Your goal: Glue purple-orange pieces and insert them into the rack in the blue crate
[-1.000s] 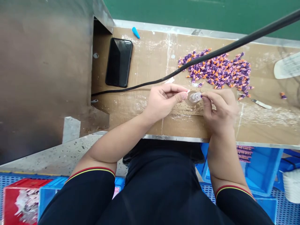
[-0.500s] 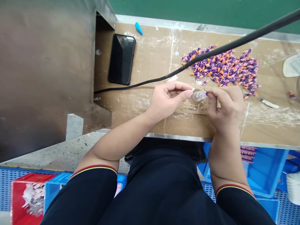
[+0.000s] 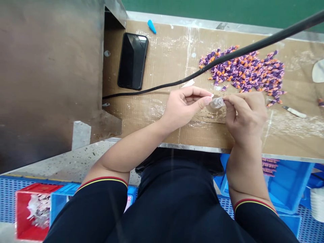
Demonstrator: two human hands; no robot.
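My left hand [image 3: 183, 105] is closed in a pinch, a small white piece [image 3: 212, 96] at the tips of thumb and forefinger. Just right of it, a small clear container [image 3: 217, 103] stands on the cardboard-covered table. My right hand [image 3: 245, 113] pinches at the container's right rim; a small purple piece, mostly hidden by the fingertips, is in its grip. Behind the hands lies a pile of small purple, pink and orange figures [image 3: 243, 72], their exact kind too small to make out.
A black cable [image 3: 182, 81] crosses above the table. A phone [image 3: 133, 60] and a blue tapered piece [image 3: 152, 26] lie at the back left, beside a metal housing [image 3: 50, 74]. At right lies a thin blade with a pale handle [image 3: 296, 112]. Blue bins [image 3: 291, 185] and a red bin [image 3: 27, 216] stand below.
The view has shifted slightly. Less of the purple piece shows at my right fingertips, which are still at the clear container's rim. My left hand keeps its pinch on the white piece.
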